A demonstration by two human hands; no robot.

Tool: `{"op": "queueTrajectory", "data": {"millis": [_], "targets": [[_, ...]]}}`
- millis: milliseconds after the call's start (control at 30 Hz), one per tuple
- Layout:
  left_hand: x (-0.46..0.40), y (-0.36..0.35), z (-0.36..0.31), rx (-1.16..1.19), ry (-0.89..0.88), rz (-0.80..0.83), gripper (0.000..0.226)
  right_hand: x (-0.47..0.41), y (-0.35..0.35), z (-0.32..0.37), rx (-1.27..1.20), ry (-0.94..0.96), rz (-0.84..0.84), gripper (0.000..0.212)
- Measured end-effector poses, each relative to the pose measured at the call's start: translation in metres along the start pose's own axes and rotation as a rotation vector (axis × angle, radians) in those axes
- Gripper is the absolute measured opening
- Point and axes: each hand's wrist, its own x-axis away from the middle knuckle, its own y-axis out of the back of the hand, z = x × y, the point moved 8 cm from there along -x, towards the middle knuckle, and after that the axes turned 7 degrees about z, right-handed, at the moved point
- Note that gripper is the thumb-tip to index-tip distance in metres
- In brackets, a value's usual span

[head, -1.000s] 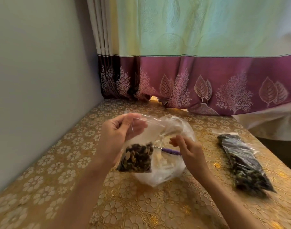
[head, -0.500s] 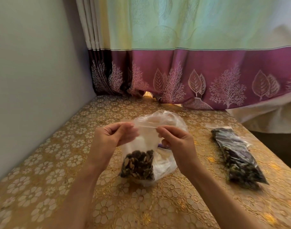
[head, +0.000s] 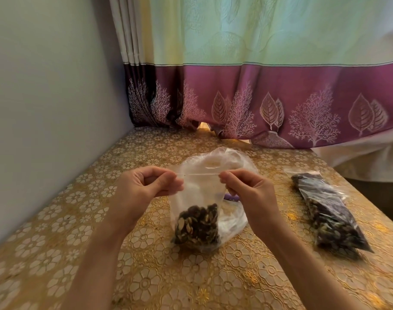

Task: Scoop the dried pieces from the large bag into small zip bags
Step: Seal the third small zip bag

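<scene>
Both hands have spread apart along the zip strip since half a second ago, now at its two ends. At the far left a wall (head: 45,108) bounds the table (head: 63,220), leaving bare cloth beside the left hand (head: 144,189), which pinches the left top corner of the small bag (head: 197,211). That bag hangs upright, long axis vertical, mouth up, dried pieces (head: 196,227) at its bottom, touching the table. Just behind it lies the large bag (head: 215,162). The right hand (head: 249,191) pinches the right corner. Well apart to the right lies a filled bag (head: 329,213), near the table's right edge.
</scene>
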Motion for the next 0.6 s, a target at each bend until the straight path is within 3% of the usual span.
{"op": "queueTrajectory", "data": {"millis": [133, 400, 600], "targets": [[0.001, -0.005, 0.0, -0.034, -0.018, 0.0, 0.02, 0.001, -0.001, 0.004, 0.075, 0.056, 0.009, 0.01], [0.003, -0.013, -0.004, -0.233, -0.074, 0.045, 0.007, 0.003, -0.008, 0.004, 0.145, 0.063, 0.095, 0.003], [0.006, -0.014, -0.01, -0.288, -0.1, 0.026, 0.018, 0.003, -0.01, 0.008, 0.168, 0.091, 0.133, 0.005]]}}
